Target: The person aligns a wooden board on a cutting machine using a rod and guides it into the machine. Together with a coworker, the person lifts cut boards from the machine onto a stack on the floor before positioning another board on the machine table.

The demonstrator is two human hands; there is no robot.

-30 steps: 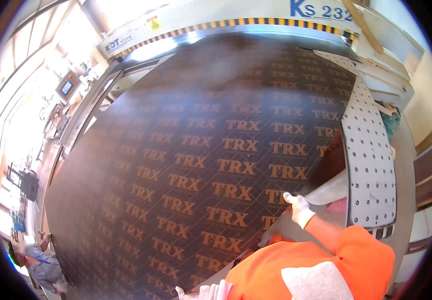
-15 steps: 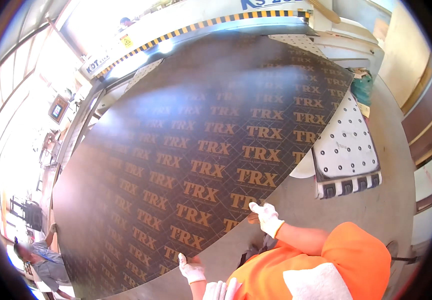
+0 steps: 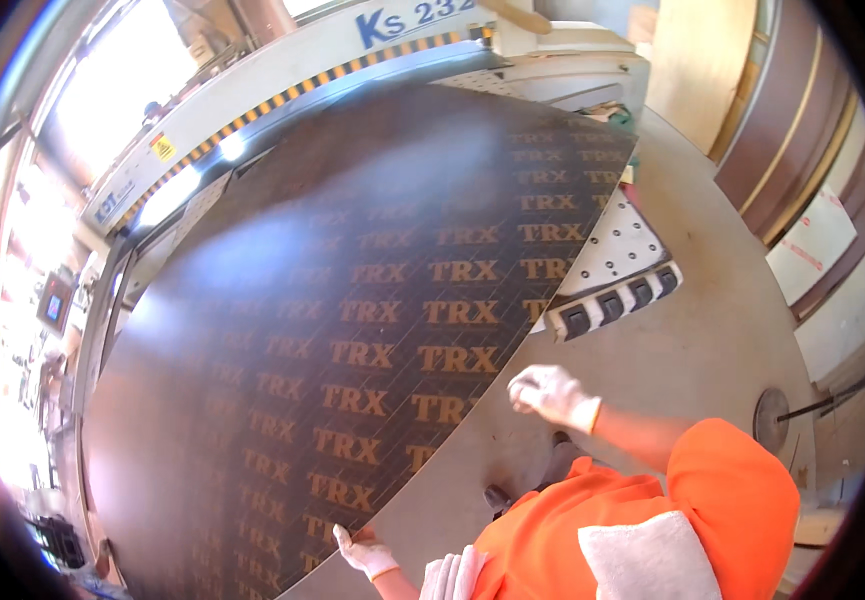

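A large dark brown panel [image 3: 282,385] with repeated gold lettering fills the middle, sloping from the machine toward me. My left hand [image 3: 364,553], in a white glove, grips its near edge, thumb on top and the fingers hidden below. Just off the right part of that edge is my right hand [image 3: 552,393], also gloved in white, its fingers curled in and nothing visible in them. Both arms come from an orange shirt [image 3: 592,520], with a pale towel [image 3: 647,560] draped over it.
Behind the panel runs a long machine beam [image 3: 282,90] with a yellow-black stripe. A white support table [image 3: 617,240] with dotted top juts out at the right. Boards [image 3: 762,130] lean at the far right; a round base with a rod [image 3: 772,418] stands on the floor.
My right hand has come off the panel's edge and its fingers have curled. My left hand stays on the edge. The view has turned, and the co-worker at left is mostly out of sight.
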